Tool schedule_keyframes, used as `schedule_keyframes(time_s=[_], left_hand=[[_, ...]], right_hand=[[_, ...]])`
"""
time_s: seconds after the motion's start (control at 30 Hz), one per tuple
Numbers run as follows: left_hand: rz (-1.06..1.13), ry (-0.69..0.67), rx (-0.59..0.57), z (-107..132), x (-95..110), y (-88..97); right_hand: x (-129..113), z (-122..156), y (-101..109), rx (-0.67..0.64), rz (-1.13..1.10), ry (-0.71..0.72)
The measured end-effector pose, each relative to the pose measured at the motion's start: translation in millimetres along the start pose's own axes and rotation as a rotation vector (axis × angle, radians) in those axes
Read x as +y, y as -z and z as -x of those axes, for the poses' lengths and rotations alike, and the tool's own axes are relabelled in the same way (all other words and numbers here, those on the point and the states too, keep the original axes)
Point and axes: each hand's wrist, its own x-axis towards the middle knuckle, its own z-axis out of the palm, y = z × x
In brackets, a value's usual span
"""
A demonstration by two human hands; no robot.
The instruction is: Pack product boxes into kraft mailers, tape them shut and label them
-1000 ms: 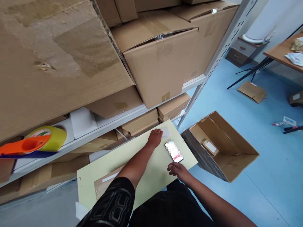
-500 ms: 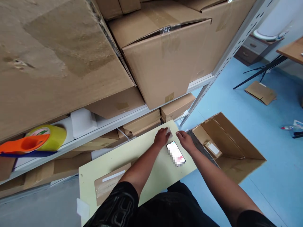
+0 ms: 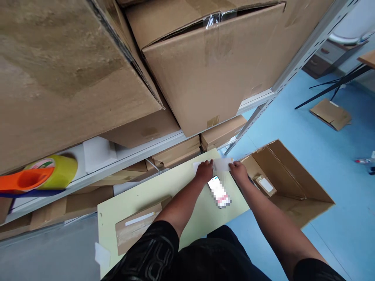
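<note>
Two-handed, works at a thin white slip (image 3: 222,164) just right of the frame's center, over the right end of a pale tabletop (image 3: 125,207). Clamps the slip's right end in the right hand (image 3: 239,172); has the left hand (image 3: 204,171) at the opposite end, unclear whether pinching or merely touching. Has more white paper (image 3: 196,167) showing just left of the left hand, and a phone (image 3: 217,190), screen lit and partly pixelated, flat on the tabletop just below. Has a taped parcel (image 3: 133,234) on the same surface, lower left of center. Faces shelved cardboard boxes (image 3: 205,78) across the top, a tape dispenser (image 3: 63,171) at the left edge, and an open carton (image 3: 295,175) at right with a small box (image 3: 265,184) inside.
</note>
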Motion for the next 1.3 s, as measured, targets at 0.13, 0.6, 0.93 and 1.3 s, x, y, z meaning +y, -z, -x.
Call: schedule_keyframes(time_s=[0.13, 0.6, 0.93, 1.3], left_hand=[[0.054, 0.030, -0.028, 4.1, 5.0, 8.7], [1.482, 0.091, 0.003, 164.5, -31.5, 95.4], [1.647, 0.143, 0.503, 359.8, -64.8, 155.9], [1.679, 0.064, 0.653, 477.2, -107.9, 182.4]], right_hand=[[36.3, 23.5, 34.3, 0.029, -0.176, -0.163], [-64.6, 168.5, 41.5, -0.499, -0.535, 0.049], [-120.0, 341.9, -75.6, -0.738, -0.624, 0.192], [-154.6, 438.4, -120.1, -0.908, -0.525, 0.244]])
